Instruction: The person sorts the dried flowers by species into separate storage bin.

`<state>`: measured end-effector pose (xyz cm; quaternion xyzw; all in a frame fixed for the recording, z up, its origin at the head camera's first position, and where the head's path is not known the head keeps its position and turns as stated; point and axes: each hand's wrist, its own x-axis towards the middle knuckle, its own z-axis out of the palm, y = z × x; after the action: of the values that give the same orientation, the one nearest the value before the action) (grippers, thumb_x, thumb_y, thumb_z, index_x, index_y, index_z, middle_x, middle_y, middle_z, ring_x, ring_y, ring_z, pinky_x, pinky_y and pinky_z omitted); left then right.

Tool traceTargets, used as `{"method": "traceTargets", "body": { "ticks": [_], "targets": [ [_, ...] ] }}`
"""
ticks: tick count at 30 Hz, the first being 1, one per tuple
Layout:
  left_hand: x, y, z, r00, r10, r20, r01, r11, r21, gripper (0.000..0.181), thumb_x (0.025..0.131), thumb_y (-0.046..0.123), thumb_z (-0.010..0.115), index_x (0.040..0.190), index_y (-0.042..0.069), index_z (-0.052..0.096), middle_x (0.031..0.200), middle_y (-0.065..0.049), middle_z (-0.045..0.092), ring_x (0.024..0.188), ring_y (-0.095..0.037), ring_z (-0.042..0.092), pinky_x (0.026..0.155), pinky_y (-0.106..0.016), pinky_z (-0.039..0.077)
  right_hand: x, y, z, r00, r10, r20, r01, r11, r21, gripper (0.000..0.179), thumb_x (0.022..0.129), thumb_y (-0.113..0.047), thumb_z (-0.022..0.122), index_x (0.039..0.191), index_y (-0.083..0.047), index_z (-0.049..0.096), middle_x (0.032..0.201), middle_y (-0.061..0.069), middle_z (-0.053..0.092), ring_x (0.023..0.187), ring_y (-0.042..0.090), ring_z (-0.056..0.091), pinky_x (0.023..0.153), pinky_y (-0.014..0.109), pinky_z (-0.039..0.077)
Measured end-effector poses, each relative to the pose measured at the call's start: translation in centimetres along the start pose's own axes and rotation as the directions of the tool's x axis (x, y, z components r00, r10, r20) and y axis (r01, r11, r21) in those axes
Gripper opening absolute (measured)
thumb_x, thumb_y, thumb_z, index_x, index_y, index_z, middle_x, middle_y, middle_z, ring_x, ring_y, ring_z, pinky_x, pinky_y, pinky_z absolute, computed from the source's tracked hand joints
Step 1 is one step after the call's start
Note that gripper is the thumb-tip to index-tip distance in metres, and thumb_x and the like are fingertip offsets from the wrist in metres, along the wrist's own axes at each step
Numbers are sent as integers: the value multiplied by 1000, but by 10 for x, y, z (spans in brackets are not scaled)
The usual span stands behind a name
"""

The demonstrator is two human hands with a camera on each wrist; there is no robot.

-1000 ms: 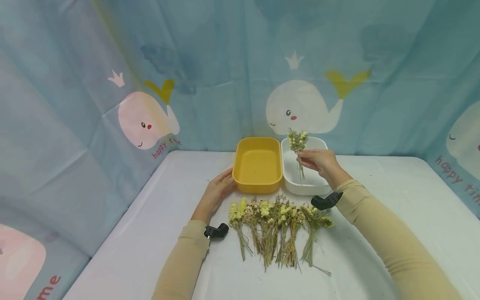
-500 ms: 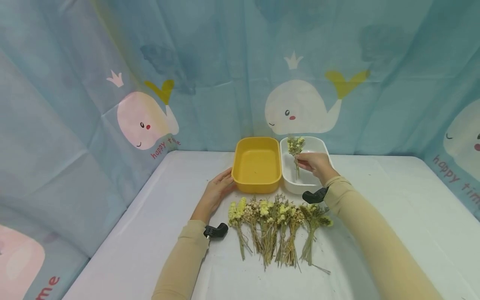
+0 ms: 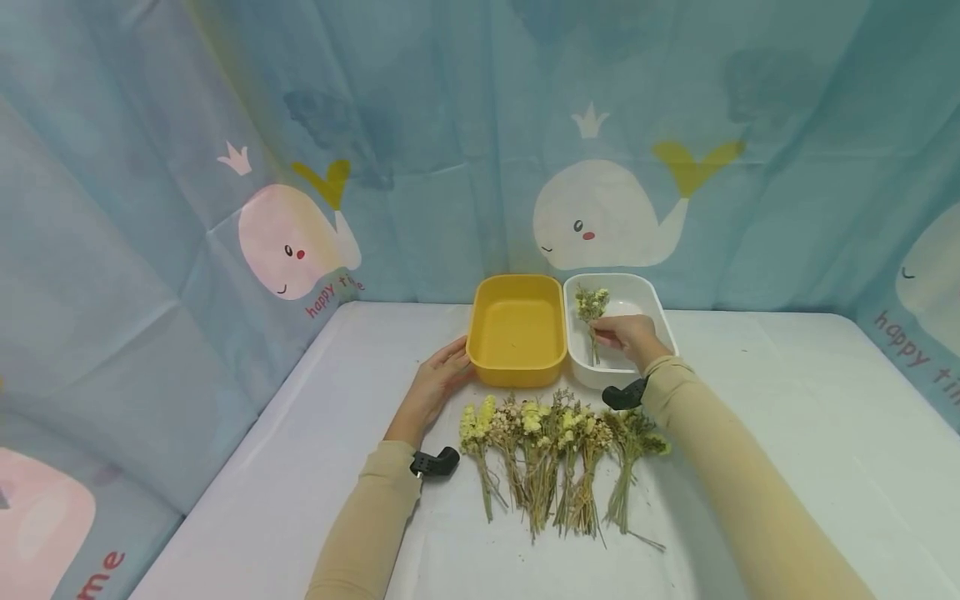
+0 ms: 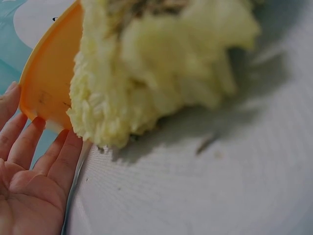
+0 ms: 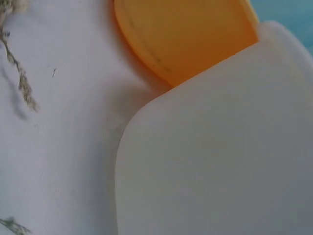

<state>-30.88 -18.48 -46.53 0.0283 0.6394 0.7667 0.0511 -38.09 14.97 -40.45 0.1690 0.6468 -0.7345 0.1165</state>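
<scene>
— Right hand point(image 3: 628, 335) and the bunch point(image 3: 592, 303) it holds sit lower than 1 s ago. Heads then overlapped the backdrop point(image 3: 450, 225); now they show within the outline of the white box point(image 3: 600, 379). Left hand point(image 3: 438, 377) hasn't shifted.

— Grip status?

— Right: I'm pinching the stems just below the heads. Left: fingers extended, tips against the side of the yellow box point(image 3: 517, 379), not gripping.

— Bunch touching the bottom?

— Can't tell. Heads point away from me, stems toward me. Right wrist view is mostly white box, no help.

— Expected handling?

— Looks dried, so my guess: very light, stiff brittle stems, crumbly heads. Shouldn't be slippery. Loose crumbs point(image 4: 208, 144) on the table point(image 3: 750, 375) fit with that.

— Best hold?

— Where I have it: stems gathered, close under the heads, light pinch. Squeezing heads would likely shed bits; gripping a lone stem could snap it. I'd treat the other bunches point(image 3: 542, 471) the same; they lie side by side on my side of the 2 boxes.
</scene>
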Motion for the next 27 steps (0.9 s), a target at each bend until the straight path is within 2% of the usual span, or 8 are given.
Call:
{"method": "traceTargets", "body": {
  "ticks": [11, 17, 27],
  "targets": [
    [1, -1, 0, 1000, -8, -2, 8, 1000, 8, 51, 101, 15, 58, 150, 10, 45, 154, -4, 48, 140, -23, 48, 114, -38, 47, 6, 6, 2, 999, 19, -50, -23, 997, -75, 12, 87, 3, 71, 94, -2, 62, 60, -3, 66, 54, 6, 68, 69, 18, 62],
    [2, 0, 0, 1000, -2, -1, 2, 1000, 10, 51, 101, 17, 58, 150, 11, 45, 154, -4, 47, 140, -23, 49, 113, -39, 47, 7, 7, 3, 998, 8, -56, -15, 992, -124, 23, 86, 3, 72, 108, 3, 66, 58, -4, 66, 52, 6, 68, 69, 20, 63],
    [0, 0, 0, 1000, -5, -15, 5, 1000, 1, 49, 99, 17, 62, 147, 14, 50, 152, -2, 50, 139, -22, 50, 113, -37, 48, 4, 8, 4, 999, 14, -40, -20, 986, -163, 43, 87, 3, 71, 128, 9, 58, 57, -4, 66, 54, 6, 68, 69, 21, 63]
  ]
}}
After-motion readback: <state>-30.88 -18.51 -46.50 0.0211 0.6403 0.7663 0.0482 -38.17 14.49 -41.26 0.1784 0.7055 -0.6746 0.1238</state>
